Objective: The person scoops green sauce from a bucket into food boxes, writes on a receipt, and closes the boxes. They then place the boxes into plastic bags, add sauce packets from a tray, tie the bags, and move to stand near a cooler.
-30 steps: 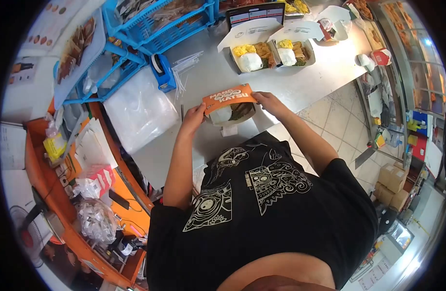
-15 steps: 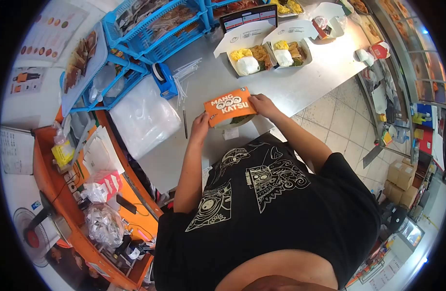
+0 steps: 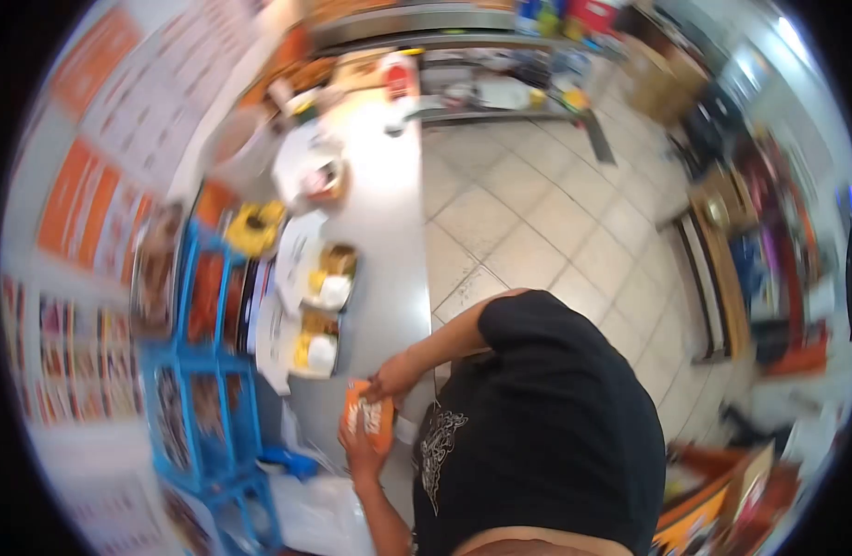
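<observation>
An orange takeaway box point(image 3: 378, 428) with white lettering lies over the metal counter, close to my body. My left hand point(image 3: 363, 456) grips its near end, fingers against the side. At the far end my right hand point(image 3: 396, 378) has its fingers over the lid edge. The lid looks down, and what is inside is hidden. Just beyond are two open takeaway boxes, one point(image 3: 316, 350) nearer and another point(image 3: 333, 283) behind it, each with white rice and yellow food. Motion blur softens the details.
Blue plastic racks point(image 3: 203, 417) line the counter's wall side. A blue tape dispenser point(image 3: 289, 461) and clear plastic bags point(image 3: 319, 514) are near my left arm. Farther along stand another open box point(image 3: 324, 181) and a red-and-white container point(image 3: 398, 79). Tiled floor point(image 3: 518, 213) lies right of the counter.
My head has turned to the right, so the counter now runs up the view. Both hands remain on the orange box; my right hand now reaches over its lid.
</observation>
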A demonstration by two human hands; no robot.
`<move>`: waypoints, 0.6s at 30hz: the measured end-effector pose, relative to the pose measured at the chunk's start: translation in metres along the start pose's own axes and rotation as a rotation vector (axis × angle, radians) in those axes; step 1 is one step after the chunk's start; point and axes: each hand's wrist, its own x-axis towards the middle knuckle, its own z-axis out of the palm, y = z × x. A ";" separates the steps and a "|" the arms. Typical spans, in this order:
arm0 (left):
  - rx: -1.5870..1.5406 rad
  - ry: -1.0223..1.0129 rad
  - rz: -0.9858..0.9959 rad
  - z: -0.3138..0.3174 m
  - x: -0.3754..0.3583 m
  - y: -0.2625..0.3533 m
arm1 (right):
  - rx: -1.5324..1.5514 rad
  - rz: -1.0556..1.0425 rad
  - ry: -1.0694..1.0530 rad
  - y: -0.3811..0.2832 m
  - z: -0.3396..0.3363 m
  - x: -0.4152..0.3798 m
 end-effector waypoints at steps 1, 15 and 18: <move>0.041 -0.049 0.012 -0.008 0.005 0.011 | -0.025 0.051 0.069 -0.002 0.000 -0.004; 0.096 -0.025 0.110 -0.010 0.007 0.022 | 0.111 0.156 0.273 -0.020 0.012 -0.011; 0.154 0.042 0.049 -0.005 0.006 0.018 | -0.183 0.043 0.309 -0.018 0.000 -0.016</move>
